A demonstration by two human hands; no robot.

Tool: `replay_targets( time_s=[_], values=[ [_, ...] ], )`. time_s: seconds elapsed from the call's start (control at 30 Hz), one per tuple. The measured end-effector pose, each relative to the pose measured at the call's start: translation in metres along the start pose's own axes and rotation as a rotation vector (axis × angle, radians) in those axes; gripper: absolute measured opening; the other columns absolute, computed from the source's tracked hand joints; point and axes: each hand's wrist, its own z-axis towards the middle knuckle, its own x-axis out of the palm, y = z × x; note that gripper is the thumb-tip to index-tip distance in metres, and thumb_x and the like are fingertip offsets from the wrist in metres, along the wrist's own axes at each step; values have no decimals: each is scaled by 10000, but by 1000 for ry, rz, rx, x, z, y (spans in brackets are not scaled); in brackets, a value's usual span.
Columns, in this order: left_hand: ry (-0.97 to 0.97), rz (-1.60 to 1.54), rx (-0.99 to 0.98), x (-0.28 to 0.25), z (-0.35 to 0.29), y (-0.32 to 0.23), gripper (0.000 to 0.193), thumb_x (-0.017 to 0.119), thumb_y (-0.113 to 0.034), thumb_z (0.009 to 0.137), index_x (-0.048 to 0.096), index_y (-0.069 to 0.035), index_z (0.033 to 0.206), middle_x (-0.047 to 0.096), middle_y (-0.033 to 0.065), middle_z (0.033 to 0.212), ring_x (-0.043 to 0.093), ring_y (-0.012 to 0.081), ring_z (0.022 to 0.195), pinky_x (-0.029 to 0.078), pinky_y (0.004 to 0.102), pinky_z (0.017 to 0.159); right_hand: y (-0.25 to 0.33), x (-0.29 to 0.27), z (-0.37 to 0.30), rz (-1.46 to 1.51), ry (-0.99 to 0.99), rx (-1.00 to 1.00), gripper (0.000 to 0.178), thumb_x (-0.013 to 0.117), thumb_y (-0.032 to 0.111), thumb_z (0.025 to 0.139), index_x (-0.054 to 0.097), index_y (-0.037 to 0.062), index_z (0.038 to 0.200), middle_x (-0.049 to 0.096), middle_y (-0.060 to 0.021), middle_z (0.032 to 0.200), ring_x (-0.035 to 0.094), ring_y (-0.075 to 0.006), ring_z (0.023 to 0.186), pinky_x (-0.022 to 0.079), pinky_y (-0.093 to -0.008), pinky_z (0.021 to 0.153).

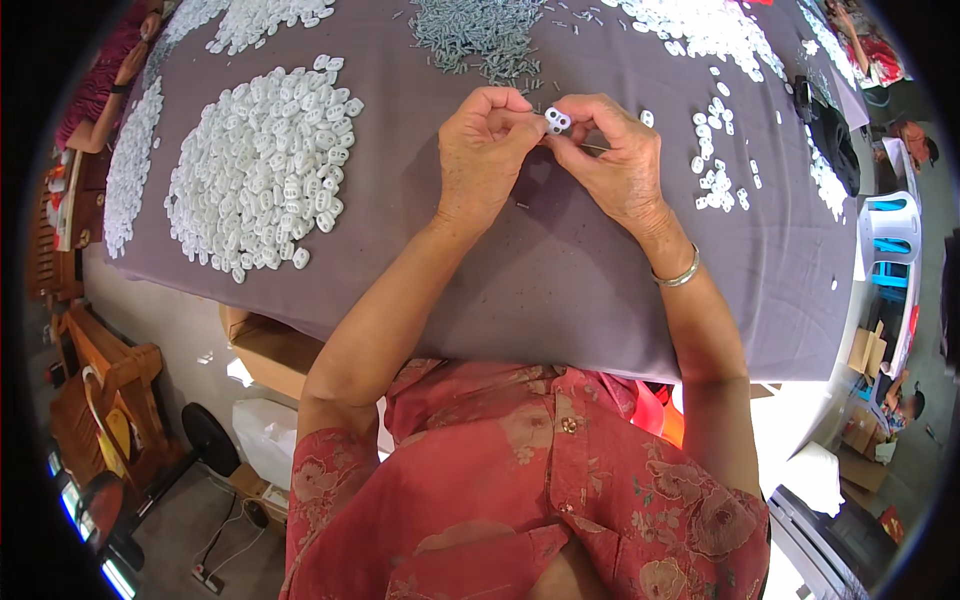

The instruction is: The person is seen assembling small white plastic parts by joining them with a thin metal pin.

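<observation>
A small white plastic piece with dark round holes [558,121] is held up between my two hands above the cloth. My left hand [480,155] pinches its left side with thumb and index finger. From the other side, my right hand [615,165] grips it with thumb and fingertips, and a thin shiny sliver shows beneath those fingers. What the left fingertips cover cannot be made out. Just beyond lies a heap of small grey metal parts [478,35], perhaps springs or screws. One small grey part [523,206] rests on the cloth below my hands.
On the dark tablecloth [540,300], a large heap of white oval plastic pieces [262,170] lies left. Several finished-looking white pieces [715,185] are scattered right, with another white heap [700,30] at the far right. Another person's arm [105,120] reaches in at far left. A cardboard box [265,350] stands under the table edge.
</observation>
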Motion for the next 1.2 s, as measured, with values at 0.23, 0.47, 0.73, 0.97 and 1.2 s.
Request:
replay_targets(
  time_s=[0.23, 0.47, 0.73, 0.97, 1.2],
  values=[
    [48, -72, -27, 0, -1, -5, 146, 635, -20, 819, 575, -15, 952, 642, 43, 812, 600, 108, 720, 446, 231, 654, 2, -1, 0, 10, -13, -21, 269, 702, -36, 683, 610, 55, 919, 631, -19, 809, 579, -84, 638, 485, -219, 603],
    [70, -70, -77, -4, 2, -12, 134, 624, -37, 834, 590, -17, 962, 644, 47, 843, 601, 111, 760, 452, 241, 663, 4, -1, 0, -40, -33, -110, 276, 694, -26, 667, 605, 63, 912, 607, -27, 772, 588, -105, 615, 485, -235, 566],
    [135, -18, -51, -3, 6, -10, 224, 704, -69, 794, 586, -19, 978, 652, 32, 795, 573, 70, 695, 463, 216, 611, 3, -2, 0, -61, -11, -128, 301, 692, -46, 646, 602, 66, 912, 599, -32, 774, 591, -114, 616, 483, -238, 572],
    [131, 82, -14, -4, 4, -8, 273, 673, -44, 813, 564, 5, 1058, 658, 44, 818, 581, 82, 732, 459, 225, 638, -4, 2, -1, -135, -11, -208, 303, 702, -6, 664, 593, 54, 940, 576, -41, 756, 571, -132, 589, 484, -262, 531],
    [105, 1, -19, 0, 2, -8, 267, 668, -4, 792, 558, 16, 1035, 651, 44, 765, 600, 79, 669, 473, 212, 615, -1, -3, 0, -203, 62, -164, 293, 730, 39, 682, 591, 47, 939, 580, -52, 783, 548, -159, 569, 477, -276, 514]
  ],
)
